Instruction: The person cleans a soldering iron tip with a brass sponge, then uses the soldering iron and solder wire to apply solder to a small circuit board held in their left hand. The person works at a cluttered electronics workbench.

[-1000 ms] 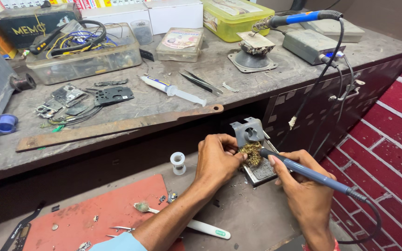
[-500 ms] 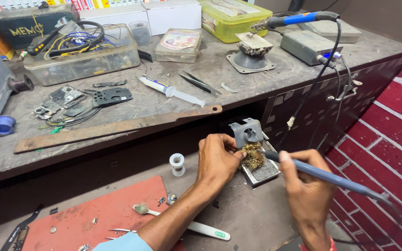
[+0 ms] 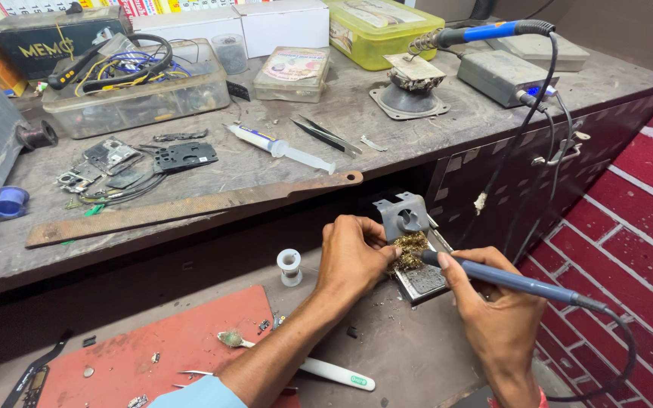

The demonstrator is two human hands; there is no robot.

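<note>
My right hand [image 3: 493, 313] grips a blue-handled soldering iron [image 3: 508, 278], its tip pushed into a tuft of brass cleaning wool [image 3: 410, 251]. The wool sits on a small grey metal iron stand [image 3: 411, 227] at the back of the lower bench. My left hand [image 3: 353, 257] rests against the left side of the stand, fingertips touching the wool. The iron's black cable [image 3: 614, 355] loops away to the right.
A white solder spool [image 3: 289, 266] stands left of my hand. A red mat [image 3: 168, 351] with tweezers [image 3: 326, 370] lies in front. The upper shelf [image 3: 455, 125] carries a syringe [image 3: 281, 147], a second iron [image 3: 485, 32], a rusty bar [image 3: 190, 208], phone parts [image 3: 137, 162], and boxes.
The right hand has shifted the soldering iron slightly, keeping its tip in the brass wool. The left hand has stayed on the stand.
</note>
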